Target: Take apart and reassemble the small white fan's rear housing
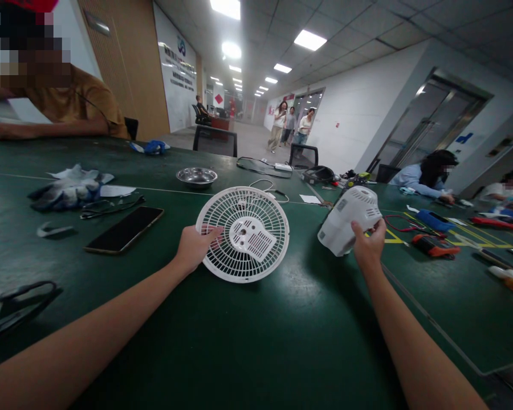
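My left hand (196, 246) grips the left rim of a round white plastic fan grille (257, 238), thumb over its slats. The grille faces me, tilted up above the green table, and a slotted plate with screw holes forms its centre. In my right hand (370, 242) is a white plastic fan motor housing (349, 219) with vent slots at its upper end. My thumb lies on its near side, and the other fingers are partly hidden behind it. The two parts are apart from each other. Behind the grille, a thin white cable (265, 182) curls on the table.
On the green table (222, 341), a phone (125, 229), gloves (68, 191) and dark cables lie at left. A metal bowl (196, 177) stands beyond the grille. At right are an orange multimeter (435, 246) and a blue case (435, 221). Other people sit around the table.
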`<state>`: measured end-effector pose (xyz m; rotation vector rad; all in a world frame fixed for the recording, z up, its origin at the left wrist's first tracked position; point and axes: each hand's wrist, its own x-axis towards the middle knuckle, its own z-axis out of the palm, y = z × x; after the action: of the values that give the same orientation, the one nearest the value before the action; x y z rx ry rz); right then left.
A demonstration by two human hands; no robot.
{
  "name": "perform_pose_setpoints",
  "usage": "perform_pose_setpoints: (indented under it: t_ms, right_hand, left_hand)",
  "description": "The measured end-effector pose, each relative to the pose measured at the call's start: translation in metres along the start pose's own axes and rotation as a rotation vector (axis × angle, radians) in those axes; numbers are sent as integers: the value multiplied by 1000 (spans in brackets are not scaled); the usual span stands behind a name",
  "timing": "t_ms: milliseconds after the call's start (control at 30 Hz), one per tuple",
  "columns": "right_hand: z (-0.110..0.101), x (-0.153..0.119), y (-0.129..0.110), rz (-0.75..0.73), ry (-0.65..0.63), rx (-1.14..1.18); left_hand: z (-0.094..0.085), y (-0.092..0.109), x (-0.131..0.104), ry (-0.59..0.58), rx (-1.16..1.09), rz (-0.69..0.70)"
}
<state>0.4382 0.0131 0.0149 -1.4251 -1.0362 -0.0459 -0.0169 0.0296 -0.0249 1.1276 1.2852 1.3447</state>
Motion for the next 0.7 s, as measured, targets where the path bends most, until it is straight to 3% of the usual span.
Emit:
perform_pose_setpoints:
  t_ms: [233,700]
  right_hand:
    - [2,5,11,-30,4,21]
    - [4,1,5,-47,-4,42]
  left_hand:
    - [-1,-3,3,-9,-14,-1]
    - [-2,-1,2,-7,13,-8]
